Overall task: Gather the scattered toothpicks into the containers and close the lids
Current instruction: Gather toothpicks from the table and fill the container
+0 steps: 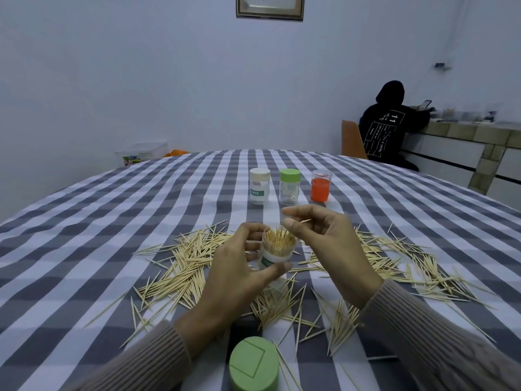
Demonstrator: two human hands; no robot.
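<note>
My left hand (239,266) grips an open clear container (277,251) packed with upright toothpicks, lifted above the table. Just right of its mouth, my right hand (324,241) pinches a single toothpick (306,220) between thumb and fingers. Scattered toothpicks (186,263) lie in heaps on the checked tablecloth on both sides and below my hands. A green lid (253,364) stands at the near edge. Three closed containers stand behind: a white-lidded one (259,186), a green-lidded one (289,186) and an orange one (320,186).
The checked tablecloth (112,210) covers the whole table. A person in a black hoodie (389,125) sits at a counter at the back right, beside an orange chair (352,139). A plastic box (143,153) stands beyond the table's far left edge.
</note>
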